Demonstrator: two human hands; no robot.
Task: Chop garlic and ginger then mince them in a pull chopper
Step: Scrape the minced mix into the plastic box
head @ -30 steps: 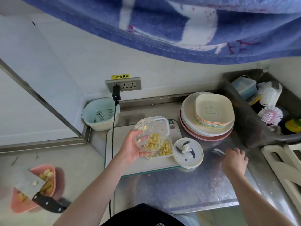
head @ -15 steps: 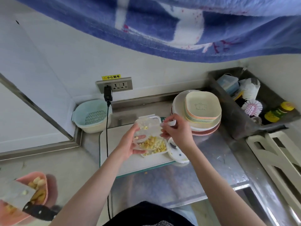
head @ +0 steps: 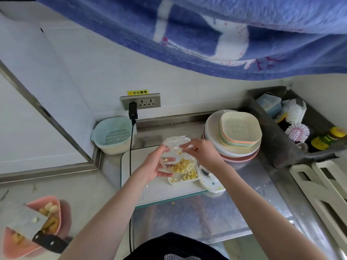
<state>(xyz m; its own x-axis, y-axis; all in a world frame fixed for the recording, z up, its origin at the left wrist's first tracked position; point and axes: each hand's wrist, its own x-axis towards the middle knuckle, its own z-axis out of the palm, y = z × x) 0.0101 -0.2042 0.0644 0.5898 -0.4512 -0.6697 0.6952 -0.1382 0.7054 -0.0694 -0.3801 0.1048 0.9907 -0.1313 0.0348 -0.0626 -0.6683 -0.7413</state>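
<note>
Here the left hand (head: 152,167) holds the clear chopper bowl (head: 176,156) tilted on its side above the cutting board (head: 159,186). Its thumb lies on the upper rim and the fingers curl under and behind the wall, so the grip is firm. The right hand (head: 201,152) is at the open mouth of the bowl, with thumb and forefinger pinched on a small white tool (head: 188,146). I cannot tell what kind of tool it is. Yellow and white minced pieces (head: 181,166) sit in the low part of the bowl. More of them lie in a white tray (head: 185,178) that stands on the board just under the bowl. The chopper lid (head: 211,182) lies upside down at the right edge of the board, close beside the tray.

At the lower left a pink bowl (head: 56,205) holds garlic cloves and ginger strips. A cleaver (head: 28,225) lies across it, with its black handle pointing to the lower right. A pale blue colander (head: 112,135) stands in the corner by the wall. A black cable (head: 130,156) hangs from the socket (head: 140,103) down across the board. A stack of plates (head: 234,136) stands to the right of the hands, and a grey rack (head: 277,147) with brushes and bottles is further to the right. A blue towel (head: 225,34) hangs across the top of the view.
</note>
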